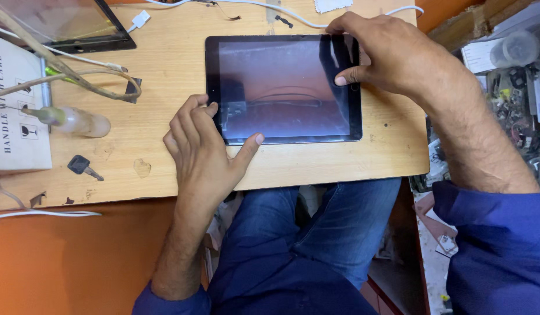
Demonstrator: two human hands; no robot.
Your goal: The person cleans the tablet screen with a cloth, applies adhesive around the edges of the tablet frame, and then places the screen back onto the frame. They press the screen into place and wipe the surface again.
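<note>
Far left, cut by the frame edge: white cardboard box with black lettering and pictograms [13, 111], lying flat on the pale wooden work board [165, 169].

Far left corner: second black-framed glass panel [71, 26], partly out of view, crossed by a tan cord [77, 74] that loops toward the middle of the board.

Just right of the box: small translucent squeeze bottle with a thin nozzle [74, 121], lying on its side, nozzle pointing left.

Near left, below the bottle: small black-headed key [82, 167], flat on the board, apart from everything else.

Near left edge: thin white cable [48, 214] running along the orange surface [77, 262] beneath the board.

Centre left: left hand [203, 154], fingers curled and together at the tablet's left edge, thumb stretched out and resting on the near edge of the frame; it steadies the tablet rather than grasping it.

Centre: black-framed tablet with a dark, reflective screen [281, 87], lying flat, face up, on the middle of the board.

Far centre: white charging cable with a plug [140, 20], along the far edge of the board.

Centre right: right hand [386, 55], fingers draped over the tablet's far right corner, thumb pressed on the right bezel, pinching that corner.

Far right: cluttered shelf of small parts [515, 76], indistinct.
</note>
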